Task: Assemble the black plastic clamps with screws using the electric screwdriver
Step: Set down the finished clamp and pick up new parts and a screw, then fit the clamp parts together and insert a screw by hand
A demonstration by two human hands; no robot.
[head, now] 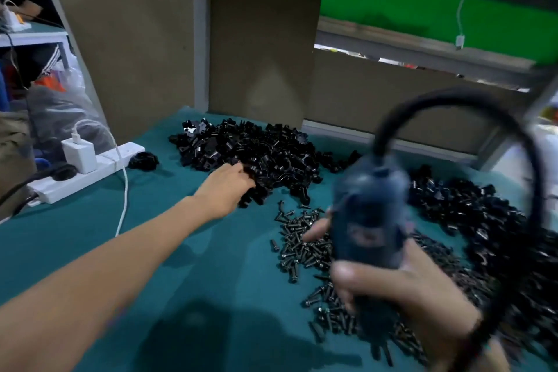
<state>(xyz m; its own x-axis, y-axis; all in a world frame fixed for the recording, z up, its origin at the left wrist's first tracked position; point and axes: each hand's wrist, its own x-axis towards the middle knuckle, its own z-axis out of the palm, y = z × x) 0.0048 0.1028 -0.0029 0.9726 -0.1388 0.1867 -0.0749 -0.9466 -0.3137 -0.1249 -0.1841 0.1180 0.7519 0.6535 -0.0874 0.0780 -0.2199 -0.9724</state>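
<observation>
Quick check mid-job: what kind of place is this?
Probably a small factory assembly bench: heaps of black plastic clamps, loose screws, and a corded electric screwdriver in the right hand.

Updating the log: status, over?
Left hand at clamp pile, grip unclear. Right hand grips electric screwdriver. Screws loose beside it, nothing in the way.

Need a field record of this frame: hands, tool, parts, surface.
left hand: reaches into the clamps; fingertips hidden among them, grip unclear
right hand: grips screwdriver, blurred
screws: loose heap in front of the clamps
second pile: more clamps, right side
table: teal cover
power strip: left side, white charger plugged in
</observation>
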